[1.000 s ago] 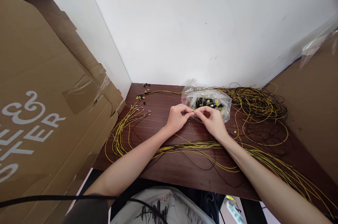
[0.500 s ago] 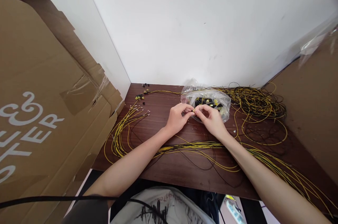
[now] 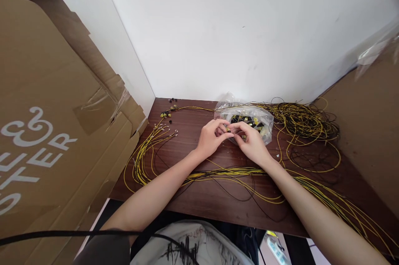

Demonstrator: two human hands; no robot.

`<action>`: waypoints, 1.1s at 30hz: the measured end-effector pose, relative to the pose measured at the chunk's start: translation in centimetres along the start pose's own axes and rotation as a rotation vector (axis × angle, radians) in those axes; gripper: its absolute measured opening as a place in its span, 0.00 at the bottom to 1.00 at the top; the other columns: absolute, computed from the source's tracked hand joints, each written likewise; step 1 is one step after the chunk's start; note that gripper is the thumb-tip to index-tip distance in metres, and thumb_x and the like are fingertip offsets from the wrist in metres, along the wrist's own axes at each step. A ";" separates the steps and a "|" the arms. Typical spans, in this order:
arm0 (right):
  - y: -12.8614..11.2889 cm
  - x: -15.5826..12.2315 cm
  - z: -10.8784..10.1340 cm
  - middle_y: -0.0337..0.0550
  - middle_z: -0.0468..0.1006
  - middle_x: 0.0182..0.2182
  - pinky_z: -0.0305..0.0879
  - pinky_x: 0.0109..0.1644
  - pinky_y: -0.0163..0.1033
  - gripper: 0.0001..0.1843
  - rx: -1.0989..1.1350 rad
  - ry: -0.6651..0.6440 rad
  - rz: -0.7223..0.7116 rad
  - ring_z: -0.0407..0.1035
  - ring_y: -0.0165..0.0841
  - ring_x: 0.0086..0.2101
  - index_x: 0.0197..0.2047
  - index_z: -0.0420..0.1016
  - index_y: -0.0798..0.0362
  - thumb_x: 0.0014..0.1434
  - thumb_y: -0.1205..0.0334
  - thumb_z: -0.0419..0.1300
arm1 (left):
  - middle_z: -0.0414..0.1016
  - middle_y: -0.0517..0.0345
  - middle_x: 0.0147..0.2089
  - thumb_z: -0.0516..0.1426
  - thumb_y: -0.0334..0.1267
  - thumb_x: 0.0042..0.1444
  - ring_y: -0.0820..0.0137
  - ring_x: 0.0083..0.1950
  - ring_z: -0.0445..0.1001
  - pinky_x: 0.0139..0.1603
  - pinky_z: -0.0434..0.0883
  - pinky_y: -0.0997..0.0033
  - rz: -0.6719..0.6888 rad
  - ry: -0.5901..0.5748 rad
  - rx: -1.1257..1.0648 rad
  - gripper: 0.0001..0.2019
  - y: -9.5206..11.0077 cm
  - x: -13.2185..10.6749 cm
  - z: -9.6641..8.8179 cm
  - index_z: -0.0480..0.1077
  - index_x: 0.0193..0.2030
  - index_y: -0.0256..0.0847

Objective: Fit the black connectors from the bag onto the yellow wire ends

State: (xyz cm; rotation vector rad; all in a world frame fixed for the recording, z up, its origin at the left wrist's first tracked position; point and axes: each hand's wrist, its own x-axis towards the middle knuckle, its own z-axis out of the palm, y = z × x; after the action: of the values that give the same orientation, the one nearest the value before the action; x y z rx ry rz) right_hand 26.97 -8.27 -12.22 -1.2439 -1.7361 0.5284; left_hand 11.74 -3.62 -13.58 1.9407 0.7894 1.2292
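Note:
My left hand [image 3: 211, 138] pinches a small black-and-yellow part [image 3: 228, 130] between thumb and fingertips, just in front of the plastic bag. My right hand [image 3: 251, 142] meets it from the other side, its fingers curled with their tips against the left fingertips. Whatever the right fingers grip is too small to make out. The clear plastic bag [image 3: 267, 120] lies open behind both hands, and more black-and-yellow parts [image 3: 246, 120] fill it. Below my wrists a bundle of yellow and black wires [image 3: 232, 171] runs across the brown table [image 3: 199, 202].
A tangled coil of yellow and black wire [image 3: 307, 121] lies at the right. Wire ends with small tips [image 3: 165, 130] fan out at the left, near several loose black-and-yellow pieces [image 3: 166, 114]. Cardboard [image 3: 62, 90] stands at the left; a white wall [image 3: 218, 40] rises behind.
My fingertips have shifted their grip; the small part now shows more plainly in the left fingers. The right thumb has drawn slightly away from its fingers. The wires lie as before.

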 end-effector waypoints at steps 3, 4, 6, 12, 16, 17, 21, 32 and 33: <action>-0.1 -0.1 0.1 0.45 0.74 0.41 0.66 0.42 0.41 0.12 -0.029 -0.030 -0.014 0.69 0.35 0.39 0.43 0.69 0.52 0.54 0.65 0.57 | 0.69 0.61 0.30 0.63 0.39 0.48 0.75 0.31 0.67 0.33 0.66 0.75 0.007 -0.011 0.007 0.13 0.0 0.0 0.0 0.69 0.40 0.40; -0.1 -0.1 0.2 0.45 0.74 0.41 0.66 0.42 0.41 0.13 -0.035 -0.038 -0.008 0.69 0.35 0.38 0.44 0.68 0.51 0.53 0.63 0.58 | 0.69 0.61 0.30 0.62 0.40 0.49 0.74 0.31 0.67 0.33 0.66 0.75 0.010 -0.017 0.018 0.12 0.1 0.0 0.0 0.69 0.39 0.39; -0.2 -0.2 0.3 0.44 0.74 0.40 0.65 0.42 0.41 0.14 -0.040 -0.038 0.012 0.69 0.35 0.37 0.44 0.67 0.51 0.53 0.62 0.60 | 0.69 0.60 0.31 0.61 0.40 0.51 0.74 0.31 0.67 0.34 0.66 0.75 0.021 -0.025 0.046 0.10 0.2 0.0 -0.1 0.69 0.37 0.39; -0.2 -0.1 0.2 0.43 0.74 0.35 0.63 0.41 0.40 0.10 -0.072 0.038 0.046 0.68 0.34 0.34 0.40 0.68 0.52 0.55 0.58 0.58 | 0.72 0.58 0.33 0.59 0.40 0.53 0.73 0.32 0.67 0.34 0.66 0.74 0.079 -0.027 0.059 0.07 0.6 0.0 -0.2 0.71 0.35 0.39; -0.2 -0.1 0.1 0.42 0.72 0.31 0.62 0.38 0.39 0.08 -0.103 0.065 0.068 0.66 0.34 0.32 0.36 0.66 0.52 0.54 0.58 0.58 | 0.73 0.56 0.32 0.55 0.40 0.57 0.71 0.34 0.68 0.35 0.66 0.73 0.053 -0.035 0.067 0.08 0.7 0.1 -0.2 0.73 0.33 0.39; -0.3 -0.2 0.1 0.42 0.72 0.31 0.62 0.37 0.39 0.07 -0.113 0.068 0.064 0.66 0.34 0.32 0.35 0.66 0.52 0.54 0.59 0.58 | 0.73 0.56 0.32 0.56 0.40 0.56 0.72 0.34 0.67 0.34 0.66 0.73 0.039 -0.035 0.060 0.08 0.7 0.1 -0.2 0.73 0.33 0.38; -0.3 -0.3 0.1 0.41 0.72 0.31 0.61 0.38 0.38 0.04 -0.175 0.086 0.017 0.66 0.34 0.32 0.33 0.66 0.52 0.53 0.63 0.57 | 0.72 0.57 0.31 0.60 0.41 0.51 0.74 0.30 0.65 0.31 0.65 0.75 0.024 -0.054 0.012 0.08 0.7 0.2 -0.2 0.73 0.32 0.37; -0.3 -0.4 0.2 0.43 0.76 0.32 0.64 0.39 0.40 0.07 -0.227 0.096 -0.028 0.69 0.34 0.32 0.38 0.72 0.54 0.55 0.63 0.59 | 0.71 0.57 0.29 0.59 0.39 0.53 0.74 0.30 0.66 0.32 0.63 0.75 0.011 -0.070 -0.037 0.08 0.3 0.4 -0.3 0.75 0.31 0.36; -0.4 -0.4 0.2 0.43 0.76 0.32 0.64 0.39 0.40 0.07 -0.230 0.100 -0.034 0.69 0.34 0.32 0.38 0.73 0.54 0.55 0.63 0.58 | 0.72 0.57 0.29 0.58 0.39 0.54 0.74 0.30 0.66 0.32 0.63 0.75 0.008 -0.068 -0.042 0.08 0.2 0.4 -0.3 0.75 0.31 0.36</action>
State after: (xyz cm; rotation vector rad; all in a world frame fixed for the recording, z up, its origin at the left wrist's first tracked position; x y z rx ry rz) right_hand 26.67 -8.81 -12.19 -1.3734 -1.7663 0.2473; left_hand 11.66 -3.36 -13.10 1.9429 0.7159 1.1693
